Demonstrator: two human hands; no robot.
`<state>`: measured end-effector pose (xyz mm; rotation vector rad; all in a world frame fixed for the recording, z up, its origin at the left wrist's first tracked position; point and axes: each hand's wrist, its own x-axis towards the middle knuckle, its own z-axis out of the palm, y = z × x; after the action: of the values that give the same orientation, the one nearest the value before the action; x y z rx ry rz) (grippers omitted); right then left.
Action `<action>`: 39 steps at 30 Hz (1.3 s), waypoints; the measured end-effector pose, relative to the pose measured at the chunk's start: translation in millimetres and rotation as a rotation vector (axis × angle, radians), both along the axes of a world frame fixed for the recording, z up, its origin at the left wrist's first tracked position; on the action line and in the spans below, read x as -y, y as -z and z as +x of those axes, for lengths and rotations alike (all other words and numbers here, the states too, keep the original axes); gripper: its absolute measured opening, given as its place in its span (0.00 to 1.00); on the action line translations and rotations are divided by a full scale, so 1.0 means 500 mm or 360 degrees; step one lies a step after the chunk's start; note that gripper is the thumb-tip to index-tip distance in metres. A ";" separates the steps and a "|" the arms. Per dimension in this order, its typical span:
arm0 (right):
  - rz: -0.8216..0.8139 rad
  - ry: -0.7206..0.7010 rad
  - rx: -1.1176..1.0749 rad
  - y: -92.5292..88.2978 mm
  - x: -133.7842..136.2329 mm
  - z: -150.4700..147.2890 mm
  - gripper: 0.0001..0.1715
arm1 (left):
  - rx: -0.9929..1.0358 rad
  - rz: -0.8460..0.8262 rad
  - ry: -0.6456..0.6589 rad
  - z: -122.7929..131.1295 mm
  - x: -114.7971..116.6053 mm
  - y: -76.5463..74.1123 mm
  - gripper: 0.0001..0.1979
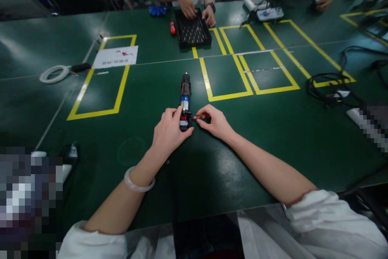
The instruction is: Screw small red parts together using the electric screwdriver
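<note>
A slim cylindrical motor assembly (185, 99) lies on the green table, its thin metal shaft pointing away from me. It has a black front, a brown section, a blue band, a silver part and a red-and-black rear. My left hand (169, 129) grips the rear end, with the thumb and fingers on either side. Between the thumb and index finger of my right hand (214, 121) is a small red-and-orange connector (196, 117), held against the right side of the assembly's rear. Whether it is joined there I cannot make out.
Across the table (106, 146) a person's hands reach into a black tray (194, 43) of small parts. Beside it lies a red screwdriver (172, 28). A coiled white cable (54, 74) and paper sheet (115, 57) are left; black cables (327, 89) lie right. Yellow tape marks rectangles.
</note>
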<state>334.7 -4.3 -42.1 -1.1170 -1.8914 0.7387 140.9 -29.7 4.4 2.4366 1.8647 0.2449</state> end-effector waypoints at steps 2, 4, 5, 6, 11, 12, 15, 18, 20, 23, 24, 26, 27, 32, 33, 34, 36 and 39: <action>-0.0005 0.0005 0.0014 0.001 -0.001 0.001 0.06 | 0.0003 0.0020 0.0027 0.009 0.002 0.003 0.37; -0.0016 -0.0011 0.0037 0.000 -0.001 0.001 0.06 | 0.0019 0.0030 0.0038 0.010 0.003 0.006 0.36; -0.0020 -0.0022 0.0053 0.000 -0.001 0.001 0.07 | 0.0028 0.0031 0.0040 0.009 0.004 0.007 0.36; -0.0018 -0.0028 0.0074 0.000 -0.001 0.001 0.07 | 0.0035 0.0030 0.0042 0.008 0.004 0.008 0.36; 0.0023 -0.0025 0.0151 0.001 -0.001 -0.003 0.05 | 0.0028 0.0053 0.0048 0.009 0.006 0.007 0.36; 0.0012 -0.0033 0.0142 0.002 -0.001 -0.004 0.05 | 0.0025 0.0057 0.0048 0.011 0.006 0.006 0.36; -0.0022 -0.0047 0.0099 0.001 0.002 -0.010 0.05 | 0.0024 0.0055 0.0052 0.012 0.006 0.006 0.36; -0.0030 -0.0033 0.0057 0.000 0.006 -0.012 0.08 | 0.0023 0.0048 0.0051 0.009 0.006 0.006 0.37; -0.0046 -0.0005 0.0041 -0.001 0.008 -0.012 0.07 | 0.0015 0.0034 0.0052 0.007 0.007 0.007 0.38; -0.0074 0.0039 0.0049 -0.002 0.009 -0.010 0.07 | -0.0025 0.0014 0.0052 0.008 0.007 0.006 0.39; -0.0082 0.0044 0.0049 -0.002 0.010 -0.010 0.08 | -0.0044 0.0013 0.0050 0.010 0.007 0.006 0.39; -0.0092 0.0042 0.0031 -0.002 0.010 -0.009 0.10 | -0.0090 0.0019 0.0027 0.016 0.005 0.004 0.40; -0.0092 0.0042 0.0018 -0.002 0.010 -0.010 0.11 | -0.0114 0.0022 0.0004 0.021 0.004 0.003 0.40; -0.0099 -0.0005 -0.0003 -0.004 0.014 -0.012 0.11 | -0.0214 0.0032 -0.0145 0.043 -0.003 -0.003 0.37; -0.0111 -0.0020 -0.0011 -0.004 0.014 -0.012 0.12 | -0.0227 0.0030 -0.0159 0.045 -0.004 -0.005 0.36; -0.0125 -0.0031 -0.0029 -0.005 0.014 -0.012 0.12 | -0.0239 0.0028 -0.0165 0.045 -0.005 -0.006 0.36; -0.0163 -0.0038 -0.0097 -0.004 0.012 -0.010 0.13 | -0.0262 0.0025 -0.0160 0.041 -0.006 -0.009 0.35; -0.0203 -0.0067 -0.0216 0.001 0.008 -0.005 0.14 | -0.0300 0.0025 -0.0151 0.020 -0.007 -0.013 0.34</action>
<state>332.0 -8.2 -42.4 -1.0794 -1.7785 0.9466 150.7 -26.0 11.0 2.4619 2.0632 0.0347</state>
